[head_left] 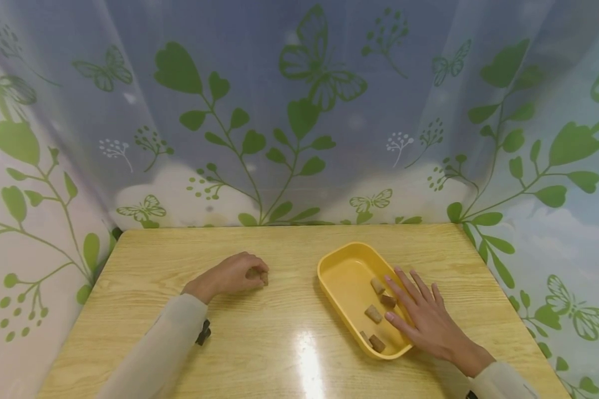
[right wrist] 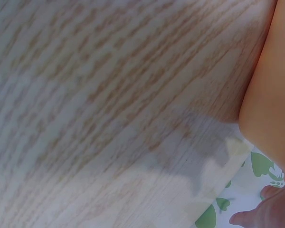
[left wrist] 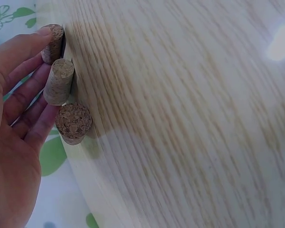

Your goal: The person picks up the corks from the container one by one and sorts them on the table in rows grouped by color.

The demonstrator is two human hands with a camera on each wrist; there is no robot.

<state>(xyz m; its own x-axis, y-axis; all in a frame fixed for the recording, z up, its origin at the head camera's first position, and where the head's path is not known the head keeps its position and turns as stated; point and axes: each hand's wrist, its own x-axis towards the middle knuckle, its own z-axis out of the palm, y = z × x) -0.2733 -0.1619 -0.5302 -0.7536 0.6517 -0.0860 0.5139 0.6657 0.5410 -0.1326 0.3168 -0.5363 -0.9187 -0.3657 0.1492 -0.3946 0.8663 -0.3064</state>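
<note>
Around the far end of a row of three corks curves my left hand (head_left: 232,274), left of the table's middle. In the left wrist view the thumb and fingers pinch the farthest cork (left wrist: 53,45). The middle cork (left wrist: 60,81) and the nearest cork (left wrist: 73,123) stand on end beside the fingers. My right hand (head_left: 426,321) lies with fingers spread over the right side of a yellow tray (head_left: 346,274), thumb reaching over its inside. Several cork pieces (head_left: 373,314) lie in the tray near those fingers. The right wrist view shows the tray's outer wall and part of this hand.
A light wood-grain table (head_left: 279,332) carries everything. Pale curtains with green leaves and butterflies (head_left: 259,138) hang close behind the table's back edge and along both sides. A bright light reflection lies on the tabletop between the arms.
</note>
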